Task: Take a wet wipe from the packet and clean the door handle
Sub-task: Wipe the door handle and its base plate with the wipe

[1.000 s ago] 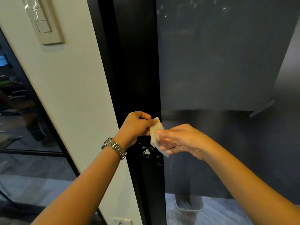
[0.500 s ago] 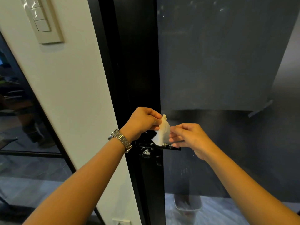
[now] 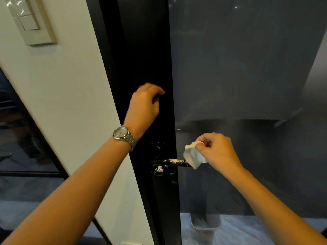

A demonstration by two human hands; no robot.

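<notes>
While the wet wipe was pinched between both hands just above the door handle (image 3: 169, 161) half a second earlier, it now hangs from one hand alone.

Far up and left of the handle, a pale switch panel (image 3: 30, 20) sits on the wall. Up and left of the handle, nearer, a steel wristwatch (image 3: 122, 134) is worn on the left forearm. The left hand (image 3: 144, 105) has released the wipe and risen well above the handle, its fingers curled against the black door stile (image 3: 146, 50). Whether they grip the stile's edge or merely rest on it cannot be told, since the hand is blurred against the dark surface.

The handle, a black horizontal lever, carries pale specks and a whitish streak along its top. At the lever's right end, touching or just over it, hangs the crumpled wet wipe (image 3: 192, 156), pinched between the thumb and curled fingers of the right hand (image 3: 217, 152). Down and right of the handle, a small bin (image 3: 205, 221) shows through the glass.

Judged from this, taking the wipe is finished and the one-handed wiping stroke is about to begin. The streak suggests the handle is not yet clean.

The packet is out of view. No writing is legible: the watch dial shows no readable brand and the switch panel is unmarked.
</notes>
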